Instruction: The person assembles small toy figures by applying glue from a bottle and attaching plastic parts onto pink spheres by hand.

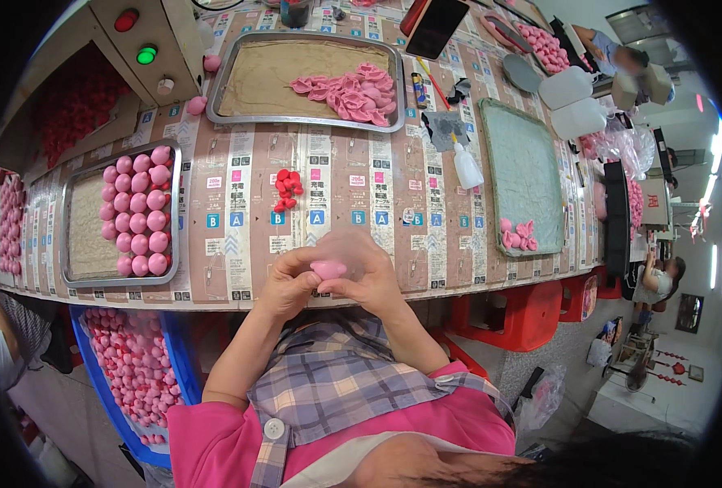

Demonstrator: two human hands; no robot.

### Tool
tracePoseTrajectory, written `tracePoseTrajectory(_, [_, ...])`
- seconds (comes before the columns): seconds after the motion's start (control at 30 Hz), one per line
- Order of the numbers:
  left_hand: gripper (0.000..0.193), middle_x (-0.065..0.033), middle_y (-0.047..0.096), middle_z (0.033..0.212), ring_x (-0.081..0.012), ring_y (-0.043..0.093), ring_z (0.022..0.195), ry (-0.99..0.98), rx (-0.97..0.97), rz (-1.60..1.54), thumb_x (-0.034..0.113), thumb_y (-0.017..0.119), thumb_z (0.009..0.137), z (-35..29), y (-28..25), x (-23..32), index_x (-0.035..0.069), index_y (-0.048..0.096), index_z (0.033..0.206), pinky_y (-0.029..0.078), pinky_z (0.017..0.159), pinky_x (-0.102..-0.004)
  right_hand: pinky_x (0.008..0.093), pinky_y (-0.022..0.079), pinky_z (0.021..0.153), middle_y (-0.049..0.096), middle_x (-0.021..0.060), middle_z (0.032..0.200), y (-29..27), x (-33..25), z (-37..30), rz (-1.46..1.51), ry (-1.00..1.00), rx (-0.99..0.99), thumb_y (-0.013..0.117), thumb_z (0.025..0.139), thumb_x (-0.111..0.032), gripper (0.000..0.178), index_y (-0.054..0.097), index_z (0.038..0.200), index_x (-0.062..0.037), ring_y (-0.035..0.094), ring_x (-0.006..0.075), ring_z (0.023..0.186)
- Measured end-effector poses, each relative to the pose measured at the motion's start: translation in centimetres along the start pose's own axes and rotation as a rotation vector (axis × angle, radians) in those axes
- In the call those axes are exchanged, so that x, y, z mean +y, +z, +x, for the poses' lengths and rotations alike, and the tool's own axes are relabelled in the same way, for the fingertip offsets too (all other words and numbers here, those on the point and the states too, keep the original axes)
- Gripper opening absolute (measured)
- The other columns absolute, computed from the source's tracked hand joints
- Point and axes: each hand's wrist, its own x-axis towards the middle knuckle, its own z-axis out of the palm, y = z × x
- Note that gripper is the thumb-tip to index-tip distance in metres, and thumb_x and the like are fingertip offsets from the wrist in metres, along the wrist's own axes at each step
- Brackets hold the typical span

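Close to the table's front edge, my two hands meet around a small soft-looking pink piece [328,269]. My left hand [289,281] pinches it between thumb and fingers. My right hand [367,272] is closed on its other side, with the fingertips smeared by motion. What the piece is exactly, the fingers hide. Just beyond lies a little heap of red pieces [288,189]. To the left, a metal tray [84,213] holds rows of round pink balls [138,202]. At the back, a larger metal tray [251,81] carries a pile of floppy pink pieces [357,96].
At right lies a green-lined tray [524,163] with several pink pieces [519,236]. A white squeeze bottle [466,165], a dark phone [437,28] and white jugs [576,106] stand beyond. A machine [158,49] is far left; a blue crate [93,358] of pink pieces sits below.
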Motion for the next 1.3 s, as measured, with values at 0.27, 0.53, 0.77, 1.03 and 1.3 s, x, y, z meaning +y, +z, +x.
tracePoseTrajectory(0.27, [0.054, -0.0126, 0.054, 0.104, -0.0216, 0.056, 0.092, 0.075, 0.043, 0.154, 0.017, 0.069, 0.068, 0.6, 1.3, 1.0, 0.008, 0.045, 0.116, 0.046, 0.080, -0.0323, 0.0313, 0.037, 0.083, 0.053, 0.0073, 0.101, -0.4, -0.2, -0.1, 0.305, 0.185, -0.068, 0.070, 0.063, -0.020, 0.037, 0.059, 0.096, -0.0066, 0.048, 0.0211, 0.097])
tracePoseTrajectory(0.53, [0.076, -0.0095, 0.048, 0.108, -0.0192, 0.051, 0.096, -0.064, 0.069, -0.038, 0.021, 0.073, 0.063, 0.5, 2.0, 1.5, 0.007, 0.032, 0.125, 0.044, 0.081, -0.0299, 0.0328, 0.037, 0.082, 0.057, 0.0045, 0.093, 0.0, 0.1, 0.1, 0.129, -0.030, -0.059, 0.071, 0.062, -0.020, 0.032, 0.061, 0.090, -0.0077, 0.048, 0.0214, 0.095])
tracePoseTrajectory(0.77, [0.079, -0.0105, 0.043, 0.116, -0.0200, 0.047, 0.102, -0.068, 0.066, -0.075, 0.030, 0.074, 0.059, 0.6, 2.6, 0.8, 0.003, 0.033, 0.122, 0.039, 0.087, -0.0311, 0.0328, 0.037, 0.080, 0.058, 0.0044, 0.088, -0.6, -0.1, 0.0, 0.011, -0.156, -0.051, 0.070, 0.062, -0.026, 0.033, 0.061, 0.087, -0.0068, 0.049, 0.0221, 0.091])
tracePoseTrajectory(1.03, [0.080, -0.0043, 0.047, 0.105, -0.0149, 0.045, 0.100, 0.033, -0.014, -0.139, 0.033, 0.068, 0.068, -0.3, 1.3, 0.2, 0.011, 0.023, 0.130, 0.032, 0.093, -0.0342, 0.0300, 0.037, 0.074, 0.058, 0.0011, 0.082, 0.1, -1.3, 0.5, 0.085, -0.257, -0.030, 0.070, 0.063, -0.032, 0.034, 0.062, 0.084, -0.0078, 0.046, 0.0178, 0.083])
tracePoseTrajectory(1.3, [0.080, -0.0022, 0.049, 0.095, -0.0112, 0.047, 0.094, 0.000, -0.103, -0.179, 0.030, 0.065, 0.072, 0.1, 1.9, -0.1, 0.011, 0.016, 0.132, 0.031, 0.093, -0.0307, 0.0287, 0.036, 0.072, 0.057, -0.0006, 0.081, -0.3, -1.2, 0.0, 0.162, -0.204, -0.011, 0.069, 0.062, -0.037, 0.036, 0.063, 0.082, -0.0078, 0.045, 0.0165, 0.081])
